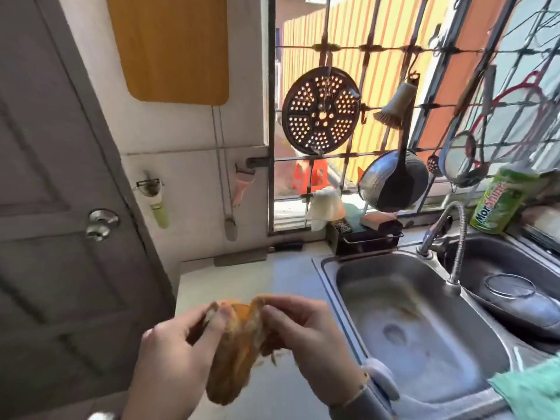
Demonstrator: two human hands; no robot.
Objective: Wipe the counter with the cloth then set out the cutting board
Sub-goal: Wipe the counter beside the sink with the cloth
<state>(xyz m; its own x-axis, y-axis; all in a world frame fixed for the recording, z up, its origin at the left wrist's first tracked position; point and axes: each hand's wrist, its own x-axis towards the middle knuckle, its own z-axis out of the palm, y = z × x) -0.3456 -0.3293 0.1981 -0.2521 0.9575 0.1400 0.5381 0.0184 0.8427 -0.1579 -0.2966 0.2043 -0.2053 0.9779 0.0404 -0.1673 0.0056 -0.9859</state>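
An orange-brown cloth (236, 350) hangs bunched between both hands, held above the pale counter (242, 280) left of the sink. My left hand (172, 362) pinches its left top edge, and my right hand (312, 338) grips the right top edge. A wooden cutting board (169, 47) hangs flat on the white wall above the counter, to the left of the window.
A steel double sink (418, 322) with a tap (436, 228) fills the right. A black sponge rack (366, 237) and a green dish soap bottle (500, 204) stand at the back. Pans and strainers hang on the window grille (363, 50). A grey door (60, 207) stands left.
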